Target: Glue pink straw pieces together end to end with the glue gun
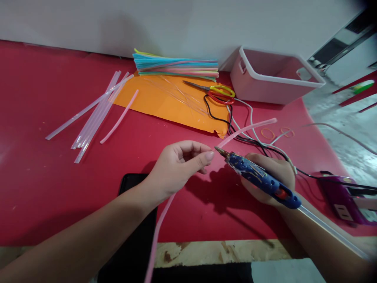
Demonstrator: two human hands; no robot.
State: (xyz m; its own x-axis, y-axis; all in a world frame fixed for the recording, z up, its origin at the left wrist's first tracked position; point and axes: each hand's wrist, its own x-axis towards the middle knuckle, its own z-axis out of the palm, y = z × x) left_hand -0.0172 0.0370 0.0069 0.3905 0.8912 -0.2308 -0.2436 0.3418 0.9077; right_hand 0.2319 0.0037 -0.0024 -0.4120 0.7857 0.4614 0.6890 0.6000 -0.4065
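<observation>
Head view. Left hand (pixel 179 163): closed, thumb and fingers pinching one pink fuzzy strip (pixel 250 126) above the red bench (pixel 73 188), its lower length crossing the near edge. Right hand (pixel 269 177): wrapped around one blue glue gun (pixel 259 177), nozzle at the left fingertips. Toward the far left corner: clear sticks (pixel 96 114), loosely piled; beside them, one short pink strip (pixel 119 116). Along the far edge: multicoloured strips (pixel 176 66), orange envelope (pixel 141 94) bearing scissors (pixel 209 89). Far right corner: one pink bin (pixel 259 84).
</observation>
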